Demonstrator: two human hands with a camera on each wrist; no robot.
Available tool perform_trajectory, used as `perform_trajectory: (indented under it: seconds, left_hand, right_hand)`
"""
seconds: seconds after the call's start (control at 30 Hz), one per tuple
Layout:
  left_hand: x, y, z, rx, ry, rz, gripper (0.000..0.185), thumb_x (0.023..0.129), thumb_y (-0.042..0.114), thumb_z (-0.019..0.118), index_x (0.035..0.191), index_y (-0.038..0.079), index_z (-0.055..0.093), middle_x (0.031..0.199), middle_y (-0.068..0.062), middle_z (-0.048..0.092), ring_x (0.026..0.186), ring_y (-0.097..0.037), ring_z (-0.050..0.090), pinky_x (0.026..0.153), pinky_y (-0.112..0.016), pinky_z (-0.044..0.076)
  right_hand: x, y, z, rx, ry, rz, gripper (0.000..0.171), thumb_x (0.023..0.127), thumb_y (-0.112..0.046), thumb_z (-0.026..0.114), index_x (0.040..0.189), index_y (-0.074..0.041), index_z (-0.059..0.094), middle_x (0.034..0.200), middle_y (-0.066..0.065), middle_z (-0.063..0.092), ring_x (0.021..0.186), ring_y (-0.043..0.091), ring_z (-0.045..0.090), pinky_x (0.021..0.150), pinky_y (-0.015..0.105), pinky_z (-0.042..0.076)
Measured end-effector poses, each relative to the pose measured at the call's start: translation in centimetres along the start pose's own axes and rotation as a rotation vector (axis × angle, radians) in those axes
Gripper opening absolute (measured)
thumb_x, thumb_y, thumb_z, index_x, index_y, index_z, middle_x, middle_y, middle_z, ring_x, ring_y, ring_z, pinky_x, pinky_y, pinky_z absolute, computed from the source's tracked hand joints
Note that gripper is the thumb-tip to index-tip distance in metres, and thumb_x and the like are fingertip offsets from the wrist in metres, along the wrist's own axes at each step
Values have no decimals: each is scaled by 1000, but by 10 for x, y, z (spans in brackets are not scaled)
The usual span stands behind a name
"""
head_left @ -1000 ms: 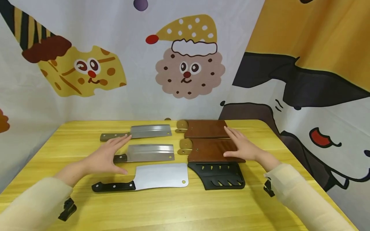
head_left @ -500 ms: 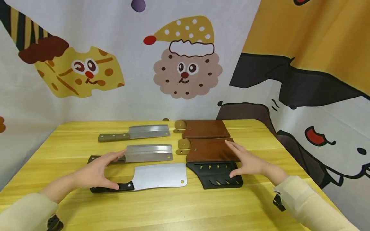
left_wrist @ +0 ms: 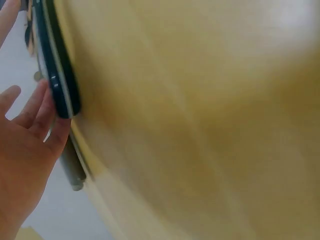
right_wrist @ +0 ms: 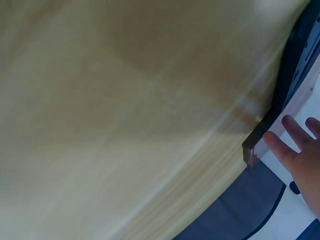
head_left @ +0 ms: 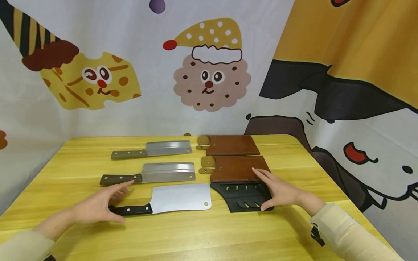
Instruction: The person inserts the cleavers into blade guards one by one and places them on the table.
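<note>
Three cleavers lie in a column on the yellow table (head_left: 196, 232), with three sheaths to their right. My left hand (head_left: 104, 203) hovers at the nearest cleaver (head_left: 181, 197), its straight fingers touching the black handle (head_left: 130, 209). In the left wrist view, that hand (left_wrist: 25, 145) lies beside the black handle (left_wrist: 57, 75). My right hand (head_left: 272, 190) rests with straight fingers on the right edge of the black sheath (head_left: 240, 195). The right wrist view shows its fingers (right_wrist: 285, 147) at the black sheath's corner (right_wrist: 285, 95).
A brown-handled knife (head_left: 148, 174) and a grey-handled knife (head_left: 151, 149) lie farther back. Two brown leather sheaths (head_left: 236, 168) (head_left: 230, 145) lie behind the black one. Cartoon-printed cloth walls (head_left: 209, 72) close in the back and right sides.
Both hands drew back toward me. The left went from the middle knife's handle to the black-handled cleaver, the right from the brown sheaths to the black sheath.
</note>
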State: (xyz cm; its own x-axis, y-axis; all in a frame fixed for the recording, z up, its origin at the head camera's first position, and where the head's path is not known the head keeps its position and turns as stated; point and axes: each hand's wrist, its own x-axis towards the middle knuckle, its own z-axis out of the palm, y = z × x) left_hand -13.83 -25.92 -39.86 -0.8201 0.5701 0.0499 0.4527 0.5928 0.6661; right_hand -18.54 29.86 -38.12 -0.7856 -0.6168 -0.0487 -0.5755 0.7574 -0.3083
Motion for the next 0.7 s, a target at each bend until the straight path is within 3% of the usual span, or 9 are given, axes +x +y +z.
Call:
perform_trajectory:
  seconds: [0.13, 0.3, 0.53, 0.7]
  left_hand:
    - [-3, -5, 5, 9, 24, 65, 98, 68, 33, 83, 142, -5, 32, 116, -18, 59, 98, -2, 53, 80, -22, 50]
    - [-5, -11, 8, 6, 36, 105, 93, 67, 29, 84, 139, -7, 36, 108, -10, 58, 92, 2, 49, 75, -21, 47]
    - [-5, -14, 7, -42, -51, 25, 65, 74, 29, 78, 124, -3, 52, 98, 0, 55, 85, 5, 47, 72, -20, 45]
    - [-5, -13, 4, -67, -97, -22, 43, 78, 31, 75, 109, 3, 64, 97, 3, 61, 84, 6, 49, 69, -20, 46]
  right_hand:
    - [-2, -1, 3, -17, -36, 13, 120, 62, -61, 74, 152, -12, 11, 148, 25, 25, 128, 45, 37, 93, 56, 42]
    - [-4, -3, 5, -46, -62, 37, 115, 64, -65, 71, 151, -10, 18, 149, 22, 27, 130, 43, 35, 95, 55, 40]
    - [-7, -5, 8, -88, -89, 46, 103, 66, -65, 70, 146, -11, 32, 142, 16, 38, 124, 34, 41, 92, 50, 44]
    - [-8, -5, 7, -102, -95, 24, 108, 60, -69, 71, 143, -8, 38, 133, 12, 44, 117, 27, 43, 89, 45, 46]
